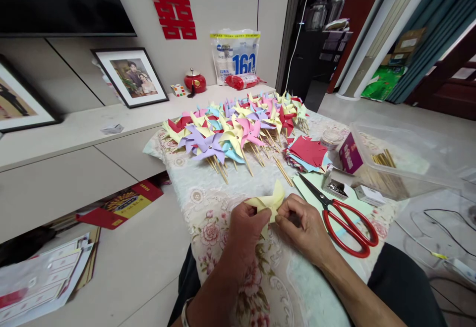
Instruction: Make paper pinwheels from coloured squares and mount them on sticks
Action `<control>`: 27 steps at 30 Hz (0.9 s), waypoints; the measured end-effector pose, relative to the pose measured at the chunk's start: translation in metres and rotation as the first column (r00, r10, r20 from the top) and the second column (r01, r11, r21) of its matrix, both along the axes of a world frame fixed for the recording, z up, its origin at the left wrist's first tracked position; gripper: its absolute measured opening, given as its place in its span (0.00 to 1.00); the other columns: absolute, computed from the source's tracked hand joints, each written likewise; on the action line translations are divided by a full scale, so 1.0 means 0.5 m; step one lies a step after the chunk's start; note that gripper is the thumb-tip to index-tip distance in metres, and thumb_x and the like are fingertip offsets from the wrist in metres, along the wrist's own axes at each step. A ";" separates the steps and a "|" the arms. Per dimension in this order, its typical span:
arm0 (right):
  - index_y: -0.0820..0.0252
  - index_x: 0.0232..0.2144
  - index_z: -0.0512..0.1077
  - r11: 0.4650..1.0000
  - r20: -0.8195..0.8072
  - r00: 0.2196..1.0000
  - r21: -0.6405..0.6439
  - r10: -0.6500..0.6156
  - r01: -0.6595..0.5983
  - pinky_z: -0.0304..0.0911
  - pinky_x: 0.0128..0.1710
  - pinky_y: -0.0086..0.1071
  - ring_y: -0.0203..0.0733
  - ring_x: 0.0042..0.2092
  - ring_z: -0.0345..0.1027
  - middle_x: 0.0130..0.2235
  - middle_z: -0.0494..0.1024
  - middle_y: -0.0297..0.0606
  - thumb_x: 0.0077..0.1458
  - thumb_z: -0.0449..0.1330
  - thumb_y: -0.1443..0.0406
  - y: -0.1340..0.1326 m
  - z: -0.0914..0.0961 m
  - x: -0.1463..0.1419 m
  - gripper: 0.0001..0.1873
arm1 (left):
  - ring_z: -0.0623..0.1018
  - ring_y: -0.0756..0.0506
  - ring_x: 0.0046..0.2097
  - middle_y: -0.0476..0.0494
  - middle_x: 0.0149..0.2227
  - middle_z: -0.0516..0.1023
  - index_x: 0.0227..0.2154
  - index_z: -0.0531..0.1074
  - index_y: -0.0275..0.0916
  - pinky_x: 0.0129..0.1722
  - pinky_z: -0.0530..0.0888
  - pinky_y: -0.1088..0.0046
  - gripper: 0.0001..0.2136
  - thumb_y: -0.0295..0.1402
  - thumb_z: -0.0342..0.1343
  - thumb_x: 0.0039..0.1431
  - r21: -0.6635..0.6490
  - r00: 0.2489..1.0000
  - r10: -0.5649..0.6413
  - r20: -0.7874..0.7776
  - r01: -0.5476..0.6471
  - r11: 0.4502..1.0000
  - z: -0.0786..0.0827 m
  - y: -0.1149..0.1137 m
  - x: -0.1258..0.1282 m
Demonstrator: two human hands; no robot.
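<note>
- Pinching the left side of a pale yellow paper pinwheel [275, 201], the left hand [245, 223] is pressing its thumb on top; its other fingertips are hiding beneath.
- The right hand [305, 220] is bending its fingers inward at the paper's right side; how tightly they are closing, or on what, I cannot tell.
- The pale yellow paper pinwheel is sitting between both hands, over the near part of the floral tablecloth [210, 233], its lower folds being partly covered.
- Red-handled scissors [344, 218] are lying right of the right hand.
- A small open box [341, 177] is holding metal bits too small to identify; a white box [369, 195] beside it is keeping its contents hidden.
- A clear plastic bin [427, 182] is holding wooden sticks [385, 158], its wall blurring some of them.
- A round tub [332, 138] is standing just left of the bin, its contents proving hard to make out.
- Assembled pinwheels [210, 146] are crowding the far part of the tablecloth, overlapping and hiding many of their sticks.
- A printed bag [235, 57] behind them is containing stacked cups, partly obscured by lettering.
- The black screen [59, 5] is running out of view, upper left.
</note>
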State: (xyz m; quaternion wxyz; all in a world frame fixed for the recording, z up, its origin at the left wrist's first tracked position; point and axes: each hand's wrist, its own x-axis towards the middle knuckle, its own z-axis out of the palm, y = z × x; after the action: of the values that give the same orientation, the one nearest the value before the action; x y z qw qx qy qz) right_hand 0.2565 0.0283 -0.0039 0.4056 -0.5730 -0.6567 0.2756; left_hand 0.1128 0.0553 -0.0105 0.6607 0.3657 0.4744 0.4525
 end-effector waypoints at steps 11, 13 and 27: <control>0.57 0.22 0.63 1.000 0.022 1.000 0.016 0.012 -0.012 0.53 0.32 0.32 0.40 0.32 0.61 0.26 0.65 0.33 0.54 0.56 0.67 -0.002 0.000 -0.001 0.09 | 0.70 0.49 0.24 0.51 0.19 0.72 0.18 0.74 0.38 0.25 0.65 0.75 0.04 0.32 0.62 0.39 0.027 0.997 -0.009 -0.073 0.011 1.000 0.000 -0.002 0.000; 0.57 0.22 0.63 1.000 0.025 1.000 0.013 0.013 -0.013 0.54 0.32 0.32 0.40 0.33 0.61 0.26 0.66 0.33 0.54 0.56 0.67 -0.002 0.000 -0.001 0.09 | 0.70 0.49 0.24 0.52 0.18 0.71 0.18 0.74 0.38 0.25 0.65 0.75 0.04 0.32 0.62 0.40 0.032 0.996 -0.015 -0.084 0.018 0.999 -0.002 -0.001 0.000; 0.58 0.29 0.73 0.996 -0.043 0.999 0.089 -0.016 0.020 0.60 0.36 0.32 0.40 0.35 0.67 0.31 0.73 0.35 0.59 0.59 0.63 -0.004 0.015 0.016 0.07 | 0.64 0.52 0.21 0.52 0.18 0.70 0.19 0.74 0.36 0.22 0.61 0.76 0.04 0.32 0.60 0.42 -0.030 0.995 0.008 -0.103 -0.011 0.999 0.024 0.001 0.000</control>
State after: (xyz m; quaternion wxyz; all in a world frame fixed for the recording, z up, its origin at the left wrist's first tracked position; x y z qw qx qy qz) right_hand 0.2645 0.0265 0.0035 0.4471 -0.5541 -0.6546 0.2542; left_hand 0.1128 0.0558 0.0016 0.6386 0.3763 0.5164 0.4288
